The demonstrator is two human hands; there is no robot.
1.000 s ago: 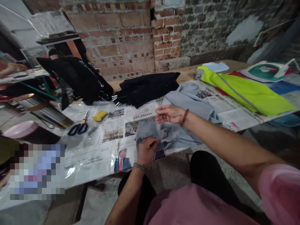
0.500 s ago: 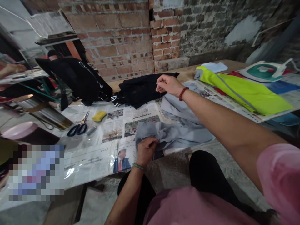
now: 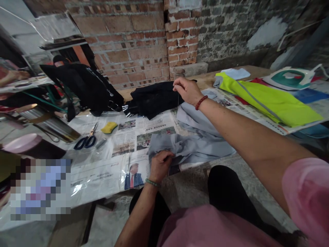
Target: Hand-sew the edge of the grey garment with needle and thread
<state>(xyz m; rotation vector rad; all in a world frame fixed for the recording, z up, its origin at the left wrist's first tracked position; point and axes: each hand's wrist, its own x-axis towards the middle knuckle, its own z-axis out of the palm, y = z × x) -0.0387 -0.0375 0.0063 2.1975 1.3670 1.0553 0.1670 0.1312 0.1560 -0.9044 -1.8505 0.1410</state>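
Observation:
A piece of grey fabric [image 3: 197, 147] lies in folds over the newspaper-covered table edge. My left hand [image 3: 161, 165], wearing a green bead bracelet, is closed on the fabric's near left end. Raised above the cloth, my right hand [image 3: 187, 91] has its fingers pinched together. A thin pale thread [image 3: 178, 103] hangs down from that pinch towards the fabric. Whether a needle sits between the fingertips is too small to make out. Navy-handled scissors [image 3: 87, 138] and a yellow sponge [image 3: 109, 127] lie to the left of the cloth.
Black clothing [image 3: 154, 97] and a black bag [image 3: 87, 89] sit along the back. A fluorescent yellow garment [image 3: 267, 99] and an iron [image 3: 289, 78] are on the right. A steel flask [image 3: 51, 121] and a pink-lidded container [image 3: 33, 147] stand at the left.
My right hand has risen slightly, its fingers still pinched with the thread hanging below. My left hand stays in place on the grey fabric.

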